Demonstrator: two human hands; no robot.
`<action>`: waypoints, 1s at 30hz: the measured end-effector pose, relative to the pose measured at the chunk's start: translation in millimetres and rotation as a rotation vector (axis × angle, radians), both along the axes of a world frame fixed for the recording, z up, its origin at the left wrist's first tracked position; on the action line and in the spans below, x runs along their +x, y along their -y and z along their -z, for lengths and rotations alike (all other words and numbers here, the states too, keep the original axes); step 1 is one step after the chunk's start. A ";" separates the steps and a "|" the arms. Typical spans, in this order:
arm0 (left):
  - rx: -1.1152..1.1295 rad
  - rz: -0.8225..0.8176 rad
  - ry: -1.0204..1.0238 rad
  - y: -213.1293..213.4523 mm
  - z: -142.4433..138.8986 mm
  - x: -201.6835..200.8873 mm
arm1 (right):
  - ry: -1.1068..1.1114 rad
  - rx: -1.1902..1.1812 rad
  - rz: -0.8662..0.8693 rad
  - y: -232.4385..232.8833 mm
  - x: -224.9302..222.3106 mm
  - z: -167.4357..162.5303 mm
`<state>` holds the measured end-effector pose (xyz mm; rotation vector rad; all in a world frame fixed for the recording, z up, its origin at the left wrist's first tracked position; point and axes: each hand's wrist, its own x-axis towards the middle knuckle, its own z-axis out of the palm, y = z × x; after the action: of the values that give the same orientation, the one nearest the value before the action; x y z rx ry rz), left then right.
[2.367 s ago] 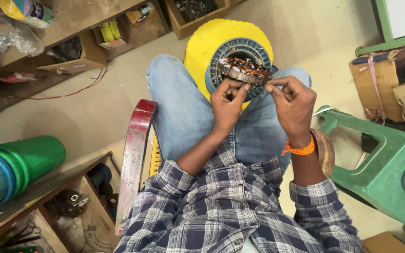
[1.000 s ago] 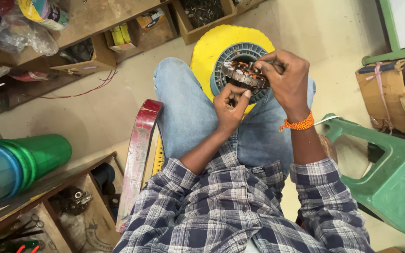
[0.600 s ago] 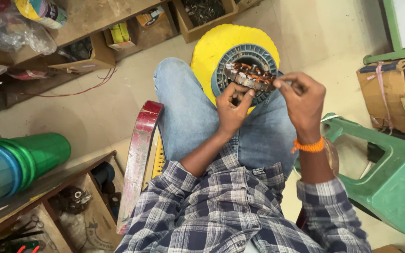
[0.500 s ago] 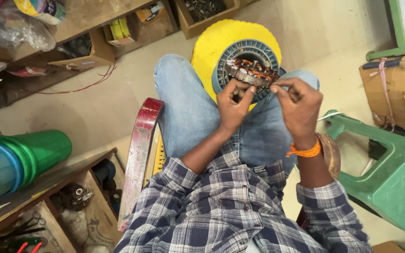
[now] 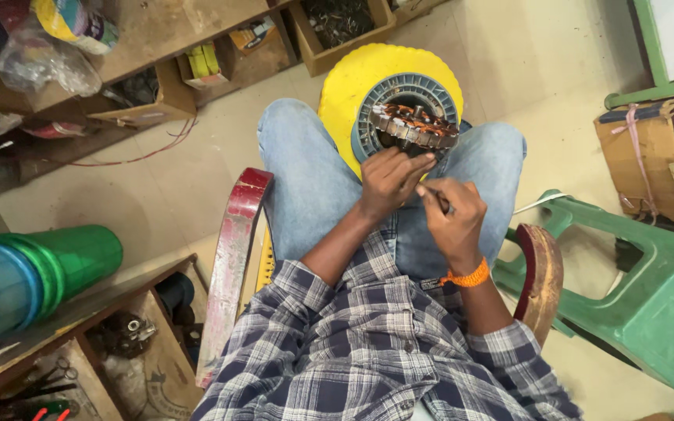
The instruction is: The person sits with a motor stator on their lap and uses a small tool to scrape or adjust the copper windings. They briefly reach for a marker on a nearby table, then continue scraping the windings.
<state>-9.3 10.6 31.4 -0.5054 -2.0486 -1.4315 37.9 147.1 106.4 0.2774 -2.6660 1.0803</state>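
On the lap, a round stator (image 5: 415,125) rests; left hand (image 5: 388,179) fingers grip its rim, right hand (image 5: 454,214) fingers pinch a thin wire. Beyond, a wooden box (image 5: 317,47) holds dark metal bits.

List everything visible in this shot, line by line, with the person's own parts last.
stator: one, copper and grey, on the knees
round housing: one, yellow with blue-grey ring, under the stator
chair arm: one, red, left of the legs
stool: one, green, on its side, right
cardboard box: one, brown, tied, right
tubes: stack, green and blue, left
left hand: on the stator's near edge
right hand: pinches something thin; orange wrist thread
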 end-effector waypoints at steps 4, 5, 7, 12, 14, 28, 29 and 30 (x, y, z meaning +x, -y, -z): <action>0.157 -0.038 0.156 -5.6 6.0 4.2 | 0.065 -0.049 0.030 -15.8 -4.3 -25.7; 0.203 -0.046 0.214 -7.0 8.0 5.2 | 0.093 -0.074 0.060 -19.3 -8.1 -32.6; 0.313 -0.047 0.311 -10.9 11.3 9.2 | 0.072 0.000 0.028 -25.0 -18.7 -43.5; 0.525 -0.065 0.492 -17.8 9.5 14.0 | 0.004 -0.046 -0.104 -10.7 -69.5 -44.5; 0.552 -0.083 0.512 -19.6 5.0 13.4 | 0.085 -0.095 -0.108 -2.0 -89.9 -40.3; 0.660 0.005 0.620 -20.3 -6.6 10.2 | 0.128 -0.036 0.022 -19.3 -42.9 -21.7; 0.640 -0.002 0.615 -19.3 -8.0 9.4 | 0.111 -0.024 0.011 -16.8 -40.8 -18.3; 0.574 -0.012 0.585 -17.6 -9.7 9.9 | 0.097 -0.032 0.017 -14.9 -39.1 -14.4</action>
<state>0.6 28.3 41.1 0.1909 -1.8842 -2.2375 -1.2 162.0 120.8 0.2004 -2.7271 1.1579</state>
